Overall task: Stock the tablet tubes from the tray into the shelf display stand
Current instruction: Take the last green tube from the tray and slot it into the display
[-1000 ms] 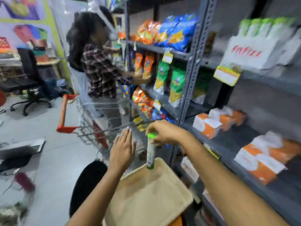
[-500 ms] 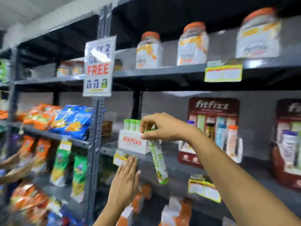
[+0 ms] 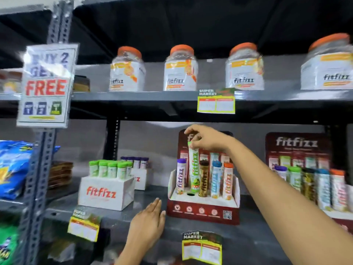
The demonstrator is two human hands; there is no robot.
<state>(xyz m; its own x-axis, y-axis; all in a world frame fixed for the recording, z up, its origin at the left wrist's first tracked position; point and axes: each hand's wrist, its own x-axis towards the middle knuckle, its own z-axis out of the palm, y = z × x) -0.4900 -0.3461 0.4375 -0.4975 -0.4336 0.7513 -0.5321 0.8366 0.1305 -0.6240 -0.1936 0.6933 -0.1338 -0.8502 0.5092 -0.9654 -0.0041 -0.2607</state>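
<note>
The right hand (image 3: 207, 140) pinches the green cap of a slim, glossy tube (image 3: 194, 170), upright just above the round hole at 11 o'clock in the cardboard stand (image 3: 202, 209); half a second ago it hung tilted, well left. The left hand (image 3: 148, 224) lies flat, unclenched and empty, on the grey metal shelf (image 3: 118, 214), at the stand's 8 o'clock.

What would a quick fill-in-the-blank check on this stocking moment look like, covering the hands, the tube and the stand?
1. The right hand grips the green-capped tube by its ____.
2. Directly below that tube, the display stand shows one ____ hole.
3. The tube left of it in the stand has a ____ cap.
4. The left hand is open and holds ____.

Missing words: cap; empty; purple; nothing
</note>
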